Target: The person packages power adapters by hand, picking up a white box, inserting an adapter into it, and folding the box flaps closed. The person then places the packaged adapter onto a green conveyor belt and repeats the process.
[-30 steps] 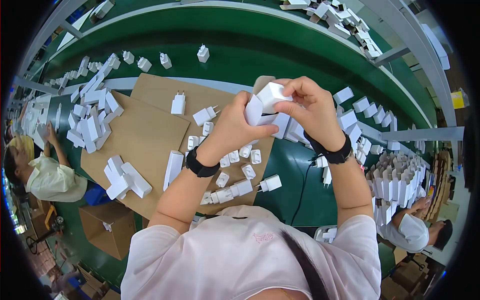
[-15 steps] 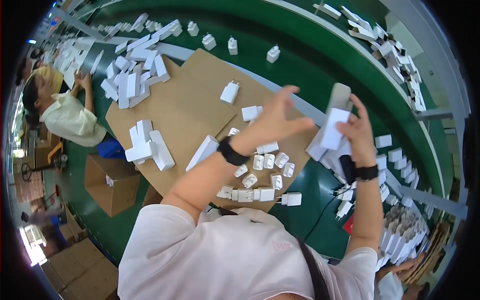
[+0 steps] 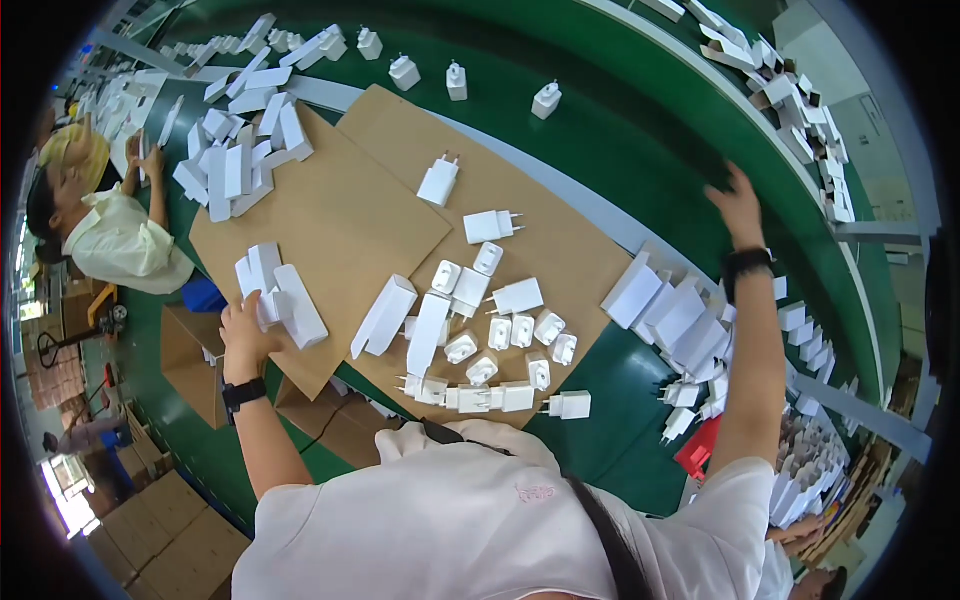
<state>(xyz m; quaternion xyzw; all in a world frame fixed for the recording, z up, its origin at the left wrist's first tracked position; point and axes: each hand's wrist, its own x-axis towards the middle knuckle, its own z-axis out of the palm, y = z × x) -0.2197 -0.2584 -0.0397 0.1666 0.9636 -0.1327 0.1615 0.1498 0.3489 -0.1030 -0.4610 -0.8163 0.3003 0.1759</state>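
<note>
My left hand (image 3: 248, 330) has its fingers spread at the near left edge of the cardboard, touching the end of a small white box (image 3: 268, 308). That box is in a little cluster with a longer white box (image 3: 302, 310). Far to the right, my right hand (image 3: 738, 210) reaches over the green belt with its fingers apart and nothing in them. Between the hands, white plug chargers (image 3: 460, 348) are scattered on the brown cardboard (image 3: 330, 200). A slim white box (image 3: 430, 333) lies over some of them, beside another slim white box (image 3: 385, 315).
White boxes (image 3: 240, 165) are heaped at the back left. Several chargers (image 3: 456, 82) stand along the green belt (image 3: 620, 130). Slanted white boxes (image 3: 670, 310) stand in a row at the right. An open carton (image 3: 190, 375) and a co-worker (image 3: 120, 235) are at the left.
My left hand has swung from the middle to the boxes at the left. My right hand has let go of a white box and moved outward. A slim box now lies over the chargers.
</note>
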